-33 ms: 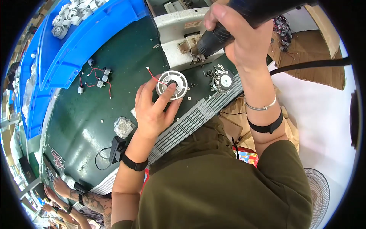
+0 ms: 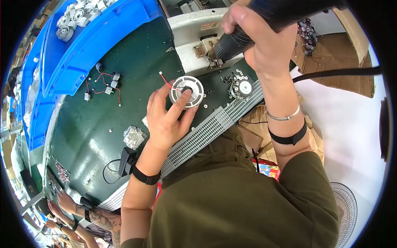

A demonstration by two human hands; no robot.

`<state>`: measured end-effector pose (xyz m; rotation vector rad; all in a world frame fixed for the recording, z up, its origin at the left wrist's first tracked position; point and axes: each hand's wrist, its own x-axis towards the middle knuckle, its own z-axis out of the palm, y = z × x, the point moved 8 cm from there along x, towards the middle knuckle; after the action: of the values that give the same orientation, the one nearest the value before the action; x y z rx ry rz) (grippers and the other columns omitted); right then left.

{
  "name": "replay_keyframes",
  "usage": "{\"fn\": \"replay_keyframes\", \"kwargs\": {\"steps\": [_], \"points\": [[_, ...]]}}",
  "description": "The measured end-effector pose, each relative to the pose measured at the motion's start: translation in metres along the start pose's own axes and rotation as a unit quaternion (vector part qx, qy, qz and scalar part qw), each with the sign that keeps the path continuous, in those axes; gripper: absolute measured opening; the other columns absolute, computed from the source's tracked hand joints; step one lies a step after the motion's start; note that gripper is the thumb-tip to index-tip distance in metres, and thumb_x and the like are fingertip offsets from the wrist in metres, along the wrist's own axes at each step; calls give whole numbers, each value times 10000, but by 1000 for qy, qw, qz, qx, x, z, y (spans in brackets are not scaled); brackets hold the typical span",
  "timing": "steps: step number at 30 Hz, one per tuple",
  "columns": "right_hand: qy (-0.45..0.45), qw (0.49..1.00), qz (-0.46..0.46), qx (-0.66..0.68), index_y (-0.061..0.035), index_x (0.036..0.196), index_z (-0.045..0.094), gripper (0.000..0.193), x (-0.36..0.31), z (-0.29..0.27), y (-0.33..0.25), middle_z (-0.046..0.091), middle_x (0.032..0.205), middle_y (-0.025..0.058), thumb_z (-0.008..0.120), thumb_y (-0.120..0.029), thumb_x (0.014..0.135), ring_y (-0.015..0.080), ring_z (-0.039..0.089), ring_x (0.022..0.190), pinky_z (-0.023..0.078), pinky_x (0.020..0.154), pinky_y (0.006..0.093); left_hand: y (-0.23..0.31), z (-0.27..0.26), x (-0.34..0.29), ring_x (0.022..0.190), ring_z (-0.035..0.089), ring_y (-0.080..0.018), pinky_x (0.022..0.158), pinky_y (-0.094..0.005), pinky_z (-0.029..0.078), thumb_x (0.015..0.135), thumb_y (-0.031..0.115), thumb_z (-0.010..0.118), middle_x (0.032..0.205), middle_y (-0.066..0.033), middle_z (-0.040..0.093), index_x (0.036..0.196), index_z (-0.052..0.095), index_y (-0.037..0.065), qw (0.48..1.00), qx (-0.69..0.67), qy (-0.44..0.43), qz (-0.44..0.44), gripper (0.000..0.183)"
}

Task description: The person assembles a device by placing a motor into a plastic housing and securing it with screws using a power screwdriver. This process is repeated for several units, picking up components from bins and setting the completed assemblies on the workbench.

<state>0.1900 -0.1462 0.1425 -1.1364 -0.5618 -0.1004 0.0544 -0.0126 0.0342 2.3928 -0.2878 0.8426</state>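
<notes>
My right hand (image 2: 271,47) is wrapped round a black electric screwdriver (image 2: 230,44), which leans down to the left. The tool's tip is at the metal pick-up slot on the front of a pale metal box that looks like a screw feeder (image 2: 191,66); the tip itself is hard to make out. On the green bench, my left hand (image 2: 165,124) grips a round white plastic housing (image 2: 199,94) by its near left side. The index finger presses on a small dark motor (image 2: 187,89) at its centre. Red and black wires with a white plug run out from it.
Blue bins (image 2: 99,53) with white round parts stand at the far left. Several small motors (image 2: 108,90) with red wires lie near them. A round dish of small screws and washers (image 2: 241,88) sits right of the housing. Co-workers' arms (image 2: 97,217) show at lower left.
</notes>
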Motion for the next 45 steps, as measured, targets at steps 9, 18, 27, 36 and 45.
{"fn": "replay_keyframes", "kwargs": {"steps": [9, 18, 27, 36, 45], "points": [[18, 999, 18, 34, 66, 1276, 332, 604, -5, 4, -24, 556, 618, 96, 598, 53, 735, 192, 568, 540, 490, 538, 302, 9, -9, 9, 807, 629, -238, 827, -423, 475, 629, 231, 797, 1052, -132, 624, 962, 682, 139, 998, 54, 9, 28, 364], [-48, 989, 105, 97, 114, 1272, 328, 596, -8, 45, 8, 587, 713, 109, 593, 83, 740, 158, 560, 581, 473, 563, 266, 6, -10, 8, 768, 611, -249, 760, -377, 490, 609, 215, 801, 1027, -123, 616, 930, 682, 137, 999, 35, 11, -7, 351], [-85, 989, 96, 78, 100, 1272, 330, 600, -10, 51, 9, 582, 690, 108, 591, 79, 731, 157, 562, 573, 477, 558, 274, 4, -11, 8, 760, 610, -255, 713, -356, 501, 608, 209, 795, 1023, -115, 610, 919, 684, 134, 999, 33, 5, -19, 339], [-226, 947, -96, 206, 81, 1270, 332, 601, 4, 58, 5, 583, 689, 110, 604, 63, 734, 156, 556, 559, 467, 549, 267, 5, -8, 10, 728, 620, -234, 700, -352, 508, 621, 209, 788, 1022, -110, 605, 912, 683, 127, 1000, 15, 3, -26, 320], [-151, 982, -78, -86, 74, 1042, 517, 373, -22, 51, -8, 537, 1026, 123, 627, 94, 686, 118, 566, 655, 462, 533, 245, 4, -7, 7, 702, 606, -237, 664, -341, 504, 622, 206, 789, 1039, -124, 592, 929, 679, 123, 999, 7, -1, -35, 336]]}}
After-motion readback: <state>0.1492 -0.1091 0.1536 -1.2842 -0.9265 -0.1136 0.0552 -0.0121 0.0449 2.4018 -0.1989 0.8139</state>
